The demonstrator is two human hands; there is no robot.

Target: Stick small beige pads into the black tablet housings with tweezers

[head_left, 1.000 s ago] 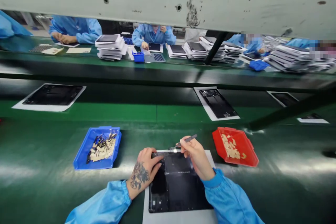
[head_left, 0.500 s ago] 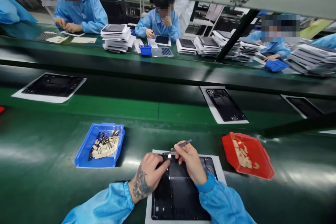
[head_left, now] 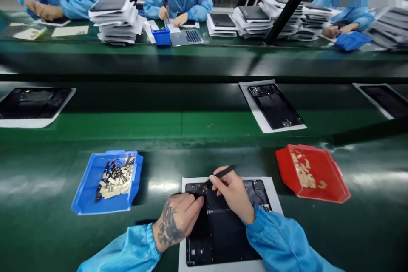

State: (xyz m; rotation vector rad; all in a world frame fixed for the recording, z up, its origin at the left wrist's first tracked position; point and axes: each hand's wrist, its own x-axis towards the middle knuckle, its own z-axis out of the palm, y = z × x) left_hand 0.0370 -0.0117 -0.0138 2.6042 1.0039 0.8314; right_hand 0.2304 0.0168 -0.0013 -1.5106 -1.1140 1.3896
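Right hand (head_left: 232, 191) pinches dark tweezers (head_left: 225, 171), tip at the black panel's (head_left: 231, 236) far left corner area.
Thumb and fingers close around the tool; the left hand's (head_left: 178, 221) fingers curl together just beside the tip, gripping something or not, I cannot tell. Good control here likely means a light pinch, a low tip and left fingers steadying the panel, which lies on a white sheet (head_left: 275, 195) between the blue bin (head_left: 84, 204) and red bin (head_left: 333, 178).
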